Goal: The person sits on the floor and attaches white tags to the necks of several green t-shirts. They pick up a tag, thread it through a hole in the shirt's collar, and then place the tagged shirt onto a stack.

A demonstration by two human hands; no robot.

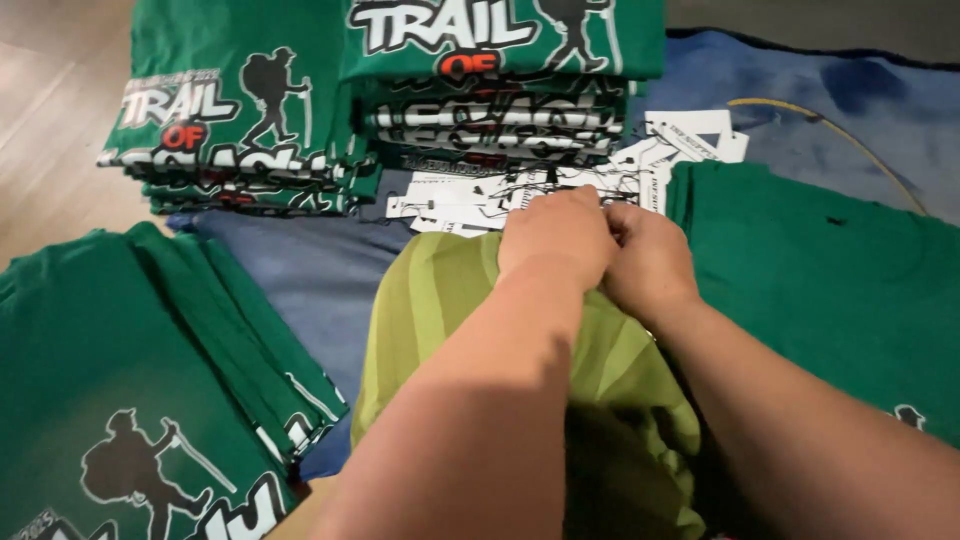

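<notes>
My left hand (553, 235) and my right hand (648, 262) are pressed together at the middle of the view, fingers curled down out of sight. Both sit over the top edge of a light green striped garment (440, 300) that lies across my lap. Just beyond the knuckles lies a scatter of white paper hang tags with strings (480, 195). What the fingertips pinch is hidden behind the backs of the hands.
Folded dark green printed shirts are stacked at the back left (235, 110) and back middle (500, 60). More green shirts lie at the left front (120, 400) and spread flat at the right (830, 270). A blue blanket (310, 265) covers the floor.
</notes>
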